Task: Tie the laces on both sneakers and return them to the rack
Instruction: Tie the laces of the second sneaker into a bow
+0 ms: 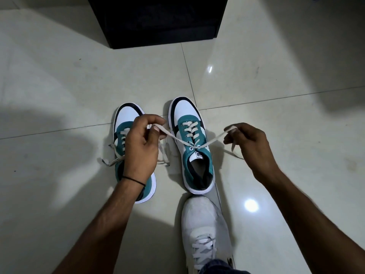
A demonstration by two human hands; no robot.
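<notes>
Two teal, white and black sneakers stand side by side on the tiled floor, toes pointing away from me. The right sneaker (194, 147) has its cream lace ends pulled out sideways and crossed above the tongue. My left hand (141, 143) pinches one lace end (167, 133), and my right hand (250, 147) pinches the other lace end (213, 140). The left sneaker (126, 123) sits partly under my left hand and wrist, with its loose laces (110, 160) trailing on the floor.
A black rack (158, 20) stands on the floor straight ahead, beyond the sneakers. My own foot in a white shoe (203, 230) rests just behind the right sneaker. Glossy pale tiles surround everything.
</notes>
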